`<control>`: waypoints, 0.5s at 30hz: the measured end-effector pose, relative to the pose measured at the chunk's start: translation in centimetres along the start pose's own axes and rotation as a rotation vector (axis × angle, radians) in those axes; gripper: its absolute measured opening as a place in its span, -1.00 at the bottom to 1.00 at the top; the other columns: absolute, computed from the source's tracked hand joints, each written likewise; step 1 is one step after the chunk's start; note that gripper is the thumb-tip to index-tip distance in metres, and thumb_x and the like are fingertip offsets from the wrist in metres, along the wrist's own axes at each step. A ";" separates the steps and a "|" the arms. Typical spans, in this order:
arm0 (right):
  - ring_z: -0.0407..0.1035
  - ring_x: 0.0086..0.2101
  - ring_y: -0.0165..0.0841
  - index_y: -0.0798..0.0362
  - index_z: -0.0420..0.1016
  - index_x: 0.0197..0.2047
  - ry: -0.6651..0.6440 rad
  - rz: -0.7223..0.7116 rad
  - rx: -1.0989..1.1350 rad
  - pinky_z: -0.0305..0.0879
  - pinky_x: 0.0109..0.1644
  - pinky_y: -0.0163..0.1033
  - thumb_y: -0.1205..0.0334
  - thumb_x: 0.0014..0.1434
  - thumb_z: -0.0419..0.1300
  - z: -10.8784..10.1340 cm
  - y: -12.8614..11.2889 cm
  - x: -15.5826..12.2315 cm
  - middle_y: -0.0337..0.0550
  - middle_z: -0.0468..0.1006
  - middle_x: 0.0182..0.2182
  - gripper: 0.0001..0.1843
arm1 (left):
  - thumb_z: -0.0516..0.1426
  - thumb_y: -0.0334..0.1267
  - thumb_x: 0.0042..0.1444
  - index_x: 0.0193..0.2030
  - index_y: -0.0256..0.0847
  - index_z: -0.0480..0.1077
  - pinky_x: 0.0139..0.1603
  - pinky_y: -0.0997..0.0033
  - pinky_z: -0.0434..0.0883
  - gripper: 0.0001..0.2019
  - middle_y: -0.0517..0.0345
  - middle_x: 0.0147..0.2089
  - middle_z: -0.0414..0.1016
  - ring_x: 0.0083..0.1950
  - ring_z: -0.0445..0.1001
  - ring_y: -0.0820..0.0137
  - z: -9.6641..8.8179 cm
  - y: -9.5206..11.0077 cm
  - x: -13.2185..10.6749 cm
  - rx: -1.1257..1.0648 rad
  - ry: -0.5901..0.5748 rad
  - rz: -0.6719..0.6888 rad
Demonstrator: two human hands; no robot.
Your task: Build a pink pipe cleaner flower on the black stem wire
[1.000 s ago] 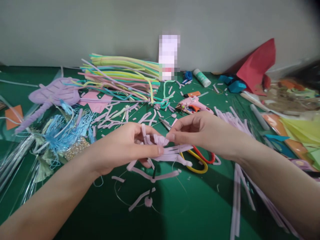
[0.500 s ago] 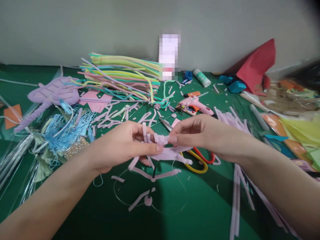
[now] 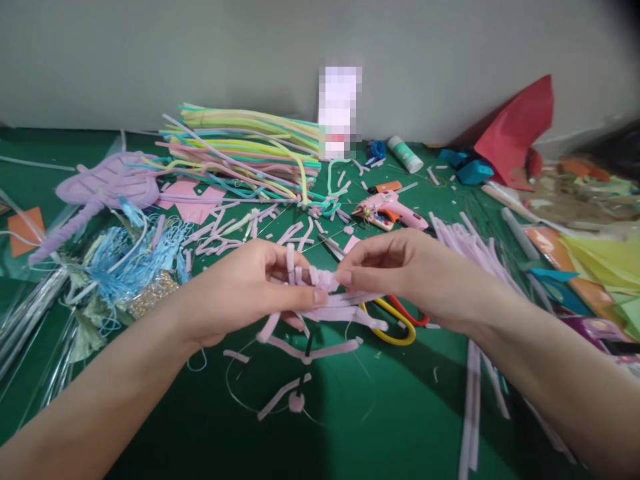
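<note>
Between both hands is a bundle of pale lilac pipe cleaners [image 3: 345, 312], with a coil wound at its top. My left hand [image 3: 260, 283] is closed round it, thumb pressed along the front and a short end standing up beside the fingers. My right hand [image 3: 385, 263] pinches the coil's right side with thumb and forefinger. Behind and below the right hand lie scissors [image 3: 400, 330] with yellow and red handles, partly covered. On the table under the hands are a bent lilac piece [image 3: 310, 353], a small lilac ball [image 3: 297, 401] and a loop of thin wire.
A stack of coloured pipe cleaners [image 3: 245, 147] lies at the back. A pink glue gun [image 3: 395, 208] and a glue stick [image 3: 405, 155] are beyond the right hand. Lilac strips [image 3: 470, 413] run under the right forearm. Blue tassels [image 3: 135, 253] and a lilac woven shape [image 3: 110, 183] sit left.
Both hands keep their hold on the lilac bundle and have barely moved. The right forearm has shifted slightly, showing more of a purple object at the right edge.
</note>
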State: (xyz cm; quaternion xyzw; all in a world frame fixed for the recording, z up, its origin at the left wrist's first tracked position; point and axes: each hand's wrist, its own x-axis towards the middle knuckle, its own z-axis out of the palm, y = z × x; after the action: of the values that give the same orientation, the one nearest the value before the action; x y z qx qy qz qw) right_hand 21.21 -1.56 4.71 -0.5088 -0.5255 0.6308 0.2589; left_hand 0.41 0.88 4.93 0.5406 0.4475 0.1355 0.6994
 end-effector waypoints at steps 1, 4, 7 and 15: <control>0.44 -0.41 -0.42 -0.03 0.63 -0.45 -0.005 -0.006 -0.017 0.40 -0.29 -0.30 0.19 0.04 0.37 -0.1 0.0 0.0 -0.24 0.58 -0.46 -0.92 | 0.36 -0.33 -0.14 -0.55 -0.20 0.52 -0.45 0.55 0.50 -0.89 0.22 -0.51 0.47 -0.44 0.46 0.43 0.0 0.0 0.0 -0.010 0.000 0.001; 0.46 -0.34 -0.37 -0.02 0.65 -0.36 0.039 -0.024 -0.049 0.39 -0.25 -0.26 0.03 0.13 0.31 -0.7 0.0 -0.2 -0.16 0.60 -0.37 -0.79 | 0.36 -0.32 -0.14 -0.55 -0.20 0.52 -0.44 0.53 0.52 -0.89 0.22 -0.51 0.47 -0.43 0.47 0.42 0.0 0.0 0.0 -0.032 -0.003 -0.002; 0.40 -0.37 -0.41 0.00 0.62 -0.30 0.238 -0.079 0.021 0.34 -0.32 -0.29 0.03 0.18 0.28 -1.4 0.1 -0.3 -0.16 0.55 -0.36 -0.78 | 0.38 -0.29 -0.15 -0.55 -0.21 0.52 -0.43 0.50 0.54 -0.87 0.21 -0.51 0.48 -0.44 0.48 0.41 0.0 0.0 -0.1 -0.023 -0.006 -0.006; 0.18 -0.52 -0.46 0.03 0.25 -0.59 0.299 -0.151 -0.051 0.17 -0.43 -0.30 0.14 0.34 0.03 -1.6 0.3 -0.7 -0.27 0.25 -0.58 -0.55 | 0.37 -0.32 -0.13 -0.53 -0.21 0.53 -0.40 0.47 0.57 -0.89 0.22 -0.49 0.50 -0.42 0.49 0.40 0.1 0.0 0.0 -0.019 -0.026 -0.009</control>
State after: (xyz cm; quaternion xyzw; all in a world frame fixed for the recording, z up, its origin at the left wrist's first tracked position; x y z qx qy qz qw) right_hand 22.97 -1.58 4.80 -0.5625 -0.5338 0.5132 0.3678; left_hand 0.47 0.87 4.88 0.5338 0.4393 0.1296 0.7108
